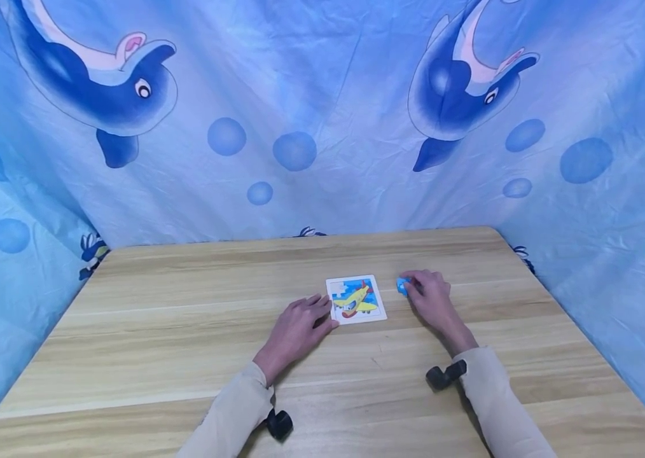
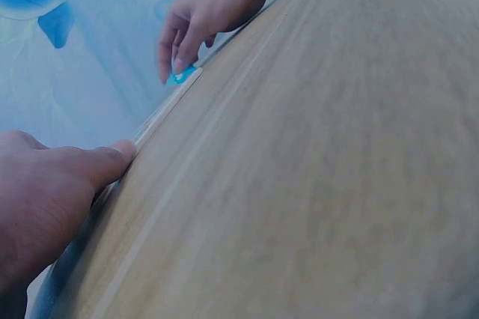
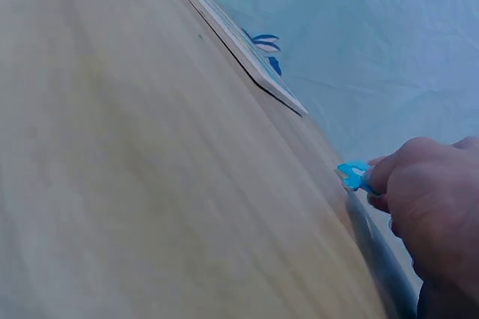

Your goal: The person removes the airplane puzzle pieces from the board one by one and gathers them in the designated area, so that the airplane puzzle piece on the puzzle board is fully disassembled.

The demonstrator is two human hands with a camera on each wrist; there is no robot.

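Observation:
A square jigsaw puzzle [image 1: 381,310] with a white border lies flat on the table, showing a yellow and red airplane on blue. A pale patch is visible at its upper left. My left hand [image 1: 298,327] rests at the puzzle's left side, fingers and thumb touching its border. To the right of the board, my right hand [image 1: 432,300] pinches a small blue puzzle piece [image 3: 352,174] between thumb and fingers. In the head view that piece stands apart from the board. The left wrist view shows my left thumb [image 2: 112,160] against the board's edge.
The wooden table [image 1: 156,343] spreads out around the puzzle. Behind it and on both sides hangs a blue cloth [image 1: 322,83] printed with dolphins and bubbles. A black wrist camera [image 1: 279,425] sits at the left cuff and another camera [image 1: 445,375] at the right.

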